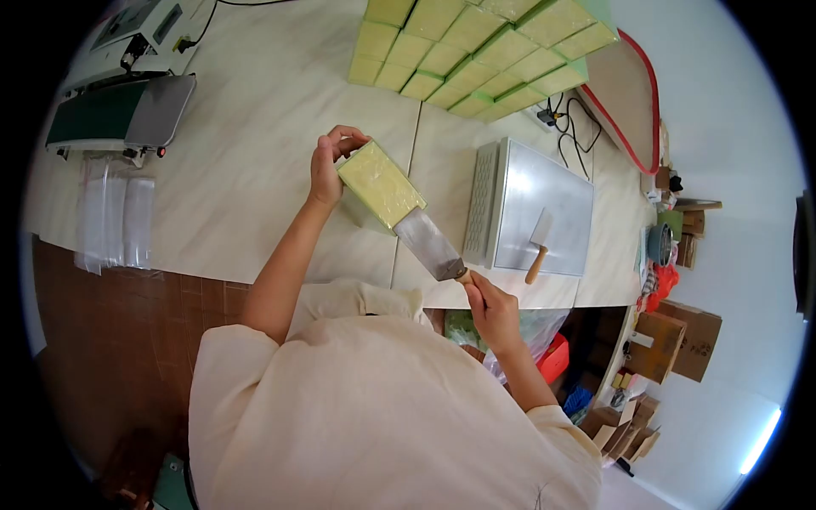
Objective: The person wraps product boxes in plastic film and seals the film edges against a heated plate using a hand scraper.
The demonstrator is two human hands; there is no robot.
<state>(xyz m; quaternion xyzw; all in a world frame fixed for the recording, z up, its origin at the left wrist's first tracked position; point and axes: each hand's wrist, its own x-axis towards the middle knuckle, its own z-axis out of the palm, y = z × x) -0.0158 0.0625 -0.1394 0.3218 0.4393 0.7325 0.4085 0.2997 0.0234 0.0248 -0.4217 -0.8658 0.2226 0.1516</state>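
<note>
A pale yellow-green block in clear film (380, 183) stands on the table in front of me. My left hand (330, 167) grips its far left end, with the fingers curled behind it. My right hand (495, 311) is closed round the wooden handle of a spatula (427, 245) with a wide metal blade. The blade's tip meets the near right end of the block; I cannot tell whether it presses on the film. A second spatula (540, 242) with a wooden handle lies on a flat-topped silver metal box (561, 191), to the right of my right hand.
Stacked yellow-green wrapped blocks (459, 55) fill the back of the table (255, 110). At the left are a white and green machine (115, 110) and clear plastic sleeves (119, 212). Black cables (578, 127) run behind the metal box. Cardboard boxes (671, 344) stand at the right.
</note>
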